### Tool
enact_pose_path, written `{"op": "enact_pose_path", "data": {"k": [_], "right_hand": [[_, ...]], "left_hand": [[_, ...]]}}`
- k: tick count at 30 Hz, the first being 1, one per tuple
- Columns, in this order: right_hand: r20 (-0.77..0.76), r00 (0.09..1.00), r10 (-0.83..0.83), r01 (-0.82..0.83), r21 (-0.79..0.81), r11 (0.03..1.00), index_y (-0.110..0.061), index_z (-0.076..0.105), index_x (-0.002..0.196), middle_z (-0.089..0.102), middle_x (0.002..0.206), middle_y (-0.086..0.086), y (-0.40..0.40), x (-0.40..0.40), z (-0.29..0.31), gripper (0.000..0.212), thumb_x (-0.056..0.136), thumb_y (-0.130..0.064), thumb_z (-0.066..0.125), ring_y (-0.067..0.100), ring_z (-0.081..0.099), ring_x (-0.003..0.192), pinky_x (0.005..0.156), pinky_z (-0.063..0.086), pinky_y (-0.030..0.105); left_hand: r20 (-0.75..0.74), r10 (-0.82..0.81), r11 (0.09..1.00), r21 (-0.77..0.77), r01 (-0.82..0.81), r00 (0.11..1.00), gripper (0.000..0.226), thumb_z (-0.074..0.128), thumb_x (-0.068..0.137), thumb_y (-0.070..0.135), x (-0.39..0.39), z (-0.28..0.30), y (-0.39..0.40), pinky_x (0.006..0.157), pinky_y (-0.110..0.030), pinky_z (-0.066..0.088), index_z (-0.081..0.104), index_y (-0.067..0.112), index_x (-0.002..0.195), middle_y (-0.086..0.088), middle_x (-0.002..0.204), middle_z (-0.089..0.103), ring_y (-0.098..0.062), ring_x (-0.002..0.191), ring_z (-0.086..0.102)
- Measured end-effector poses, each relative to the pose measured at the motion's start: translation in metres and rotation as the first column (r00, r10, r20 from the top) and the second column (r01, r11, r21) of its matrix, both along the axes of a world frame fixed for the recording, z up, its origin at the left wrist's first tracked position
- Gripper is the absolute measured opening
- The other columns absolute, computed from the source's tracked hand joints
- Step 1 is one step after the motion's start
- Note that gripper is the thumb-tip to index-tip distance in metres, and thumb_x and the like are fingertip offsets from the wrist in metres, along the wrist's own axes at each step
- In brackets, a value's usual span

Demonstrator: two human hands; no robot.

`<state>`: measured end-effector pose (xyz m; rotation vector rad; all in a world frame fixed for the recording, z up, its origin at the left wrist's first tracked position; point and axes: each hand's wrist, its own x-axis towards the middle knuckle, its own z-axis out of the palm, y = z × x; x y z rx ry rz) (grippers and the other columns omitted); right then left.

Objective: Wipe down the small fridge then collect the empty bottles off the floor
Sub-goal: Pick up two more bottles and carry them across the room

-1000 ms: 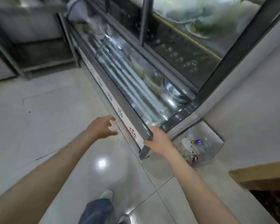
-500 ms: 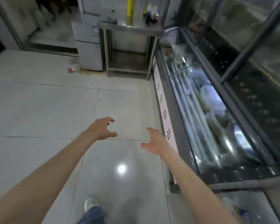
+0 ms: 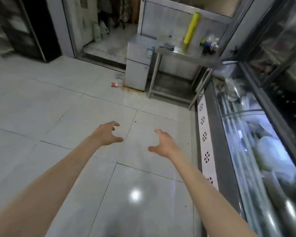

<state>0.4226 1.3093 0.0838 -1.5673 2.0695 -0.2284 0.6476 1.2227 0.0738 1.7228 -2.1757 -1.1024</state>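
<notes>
A small silver fridge (image 3: 138, 65) stands on the floor at the back, left of a steel table. A plastic bottle with a red label (image 3: 117, 85) lies on the tiles just left of the fridge's foot, beside a brownish spill (image 3: 132, 89). My left hand (image 3: 108, 133) and my right hand (image 3: 163, 145) are stretched out over the floor in the middle of the view, far short of the fridge. Both hold nothing and their fingers are loosely spread.
A steel table (image 3: 186, 54) next to the fridge carries a yellow roll (image 3: 190, 32) and small bottles (image 3: 209, 43). A long glass-topped chest freezer (image 3: 246, 142) runs along the right side. An open doorway (image 3: 102, 40) lies at the back left, with pale floor tiles (image 3: 58, 117) before it.
The view swung from the freezer's near end toward the far fridge. My right hand left the freezer's edge and now hangs free over the floor. The fridge and bottle came into view.
</notes>
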Motion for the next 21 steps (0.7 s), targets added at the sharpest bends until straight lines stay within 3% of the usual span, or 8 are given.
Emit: {"op": "enact_pose_path", "data": {"k": [12,21], "right_hand": [[-0.046,0.989,0.138,-0.137,0.042,0.990,-0.018,0.023,0.145,0.035,0.142,0.011,-0.182,0.029,-0.007,0.089,0.074,-0.038,0.074,0.030,0.035,0.131,0.103,0.038,0.040],[-0.076,0.973,0.218,-0.216,0.044,0.976,-0.020,0.025,0.143,0.037,0.141,0.008,-0.374,0.007,-0.017,0.087,0.073,-0.040,0.072,0.030,0.034,0.129,0.100,0.040,0.045]], "left_hand": [[0.058,0.086,0.995,0.052,-0.089,0.995,0.073,0.078,0.073,0.037,0.036,-0.014,-0.161,0.095,-0.033,0.043,0.044,0.023,0.136,-0.008,0.134,0.051,-0.024,0.117,0.053],[0.190,0.122,0.992,0.018,-0.128,0.974,0.076,0.076,0.075,0.038,0.023,-0.012,-0.329,0.103,-0.034,0.036,0.039,0.023,0.140,-0.008,0.140,0.045,-0.026,0.129,0.043]]}}
